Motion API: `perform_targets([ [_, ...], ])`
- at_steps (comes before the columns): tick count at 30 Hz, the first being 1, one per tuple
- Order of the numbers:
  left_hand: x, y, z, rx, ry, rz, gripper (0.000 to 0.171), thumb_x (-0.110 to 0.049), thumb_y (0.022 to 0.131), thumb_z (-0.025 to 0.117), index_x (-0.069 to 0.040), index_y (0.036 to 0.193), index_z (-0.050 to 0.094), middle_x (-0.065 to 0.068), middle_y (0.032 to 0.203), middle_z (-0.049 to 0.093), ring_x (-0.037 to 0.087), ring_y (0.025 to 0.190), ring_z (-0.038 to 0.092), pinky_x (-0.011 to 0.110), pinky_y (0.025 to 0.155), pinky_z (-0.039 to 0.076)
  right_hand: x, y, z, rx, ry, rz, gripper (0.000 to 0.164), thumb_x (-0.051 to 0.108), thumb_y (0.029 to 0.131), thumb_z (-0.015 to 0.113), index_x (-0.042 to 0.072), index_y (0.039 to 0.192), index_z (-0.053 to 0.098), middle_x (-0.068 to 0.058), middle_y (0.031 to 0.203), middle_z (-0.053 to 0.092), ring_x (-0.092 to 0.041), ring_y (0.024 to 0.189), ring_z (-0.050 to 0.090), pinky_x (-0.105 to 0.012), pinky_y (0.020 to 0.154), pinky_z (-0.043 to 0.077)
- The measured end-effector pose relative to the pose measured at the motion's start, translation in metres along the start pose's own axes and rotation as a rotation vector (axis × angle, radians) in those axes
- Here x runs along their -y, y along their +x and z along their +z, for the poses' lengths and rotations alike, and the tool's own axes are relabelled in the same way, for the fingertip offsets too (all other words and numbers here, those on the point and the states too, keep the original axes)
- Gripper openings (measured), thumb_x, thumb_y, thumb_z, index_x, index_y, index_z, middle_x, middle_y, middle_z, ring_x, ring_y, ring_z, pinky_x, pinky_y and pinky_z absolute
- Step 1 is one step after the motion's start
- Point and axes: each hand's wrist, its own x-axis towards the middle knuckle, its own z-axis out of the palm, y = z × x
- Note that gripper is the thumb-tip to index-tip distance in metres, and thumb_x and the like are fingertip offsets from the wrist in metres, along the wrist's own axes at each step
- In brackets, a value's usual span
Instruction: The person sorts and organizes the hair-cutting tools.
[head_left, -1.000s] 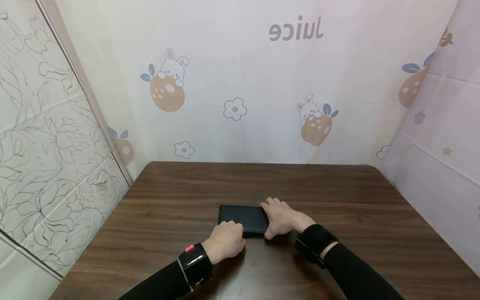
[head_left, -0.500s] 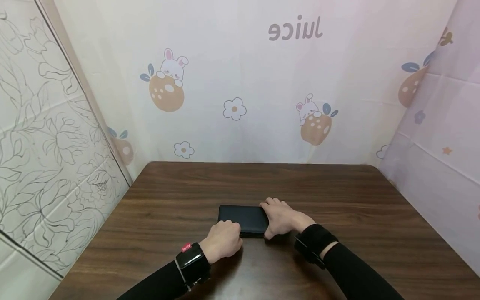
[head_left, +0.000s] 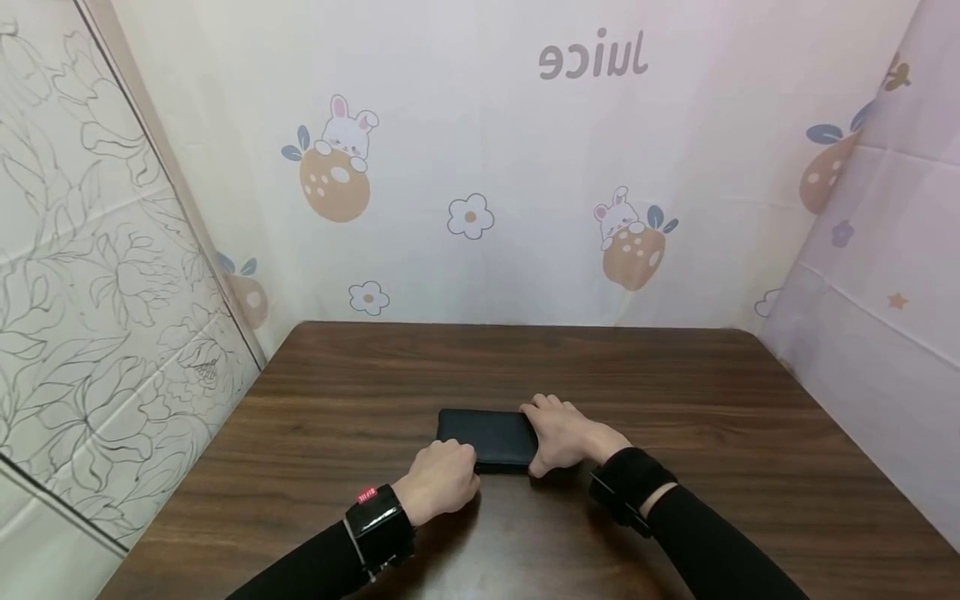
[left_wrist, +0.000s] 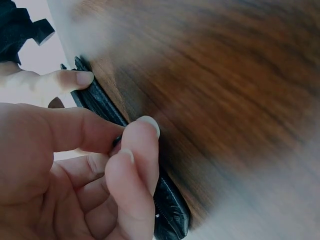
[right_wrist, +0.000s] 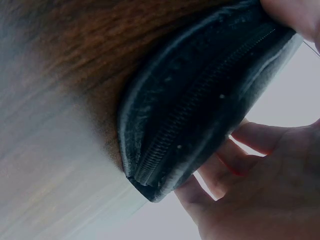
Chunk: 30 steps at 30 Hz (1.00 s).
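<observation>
A black zip-up wallet (head_left: 483, 432) lies flat on the brown wooden table, its long side facing me. At its front edge, my left hand (head_left: 437, 479) has curled fingers. In the left wrist view, thumb and forefinger pinch a small dark piece at the zip side, apparently the zip pull (left_wrist: 117, 141), mostly hidden by the fingertips. My right hand (head_left: 561, 435) grips the wallet's right end, thumb at the near corner and fingers over the far part. Seen from the right wrist, a toothed zip (right_wrist: 182, 110) runs along that end between two leather edges.
The wood-grain table (head_left: 360, 375) stretches around the wallet on all sides. Behind it hangs a pale printed curtain (head_left: 480, 150). A flower-patterned panel (head_left: 97, 333) stands on the left, and more curtain (head_left: 885, 333) closes the right side.
My left hand has slid slightly left along the wallet's front edge, uncovering more of that edge. The right hand and the wallet stay in place.
</observation>
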Motion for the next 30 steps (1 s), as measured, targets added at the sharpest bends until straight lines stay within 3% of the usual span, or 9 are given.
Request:
perform_targets([
  [30, 0.0002, 0.0003, 0.0005, 0.026, -0.011, -0.041, 0.032, -0.015, 0.081, 0.058, -0.015, 0.053, 0.043, -0.006, 0.049, 0.029, 0.008, 0.039, 0.032, 0.022, 0.035, 0.027, -0.0006, -0.0026, -0.0004, 0.027, -0.014, -0.005, 0.093, 0.047, 0.062, 0.073, 0.008, 0.137, 0.036, -0.008, 0.127, 0.040, -0.023, 0.110, 0.037, -0.044, 0.094, 0.031],
])
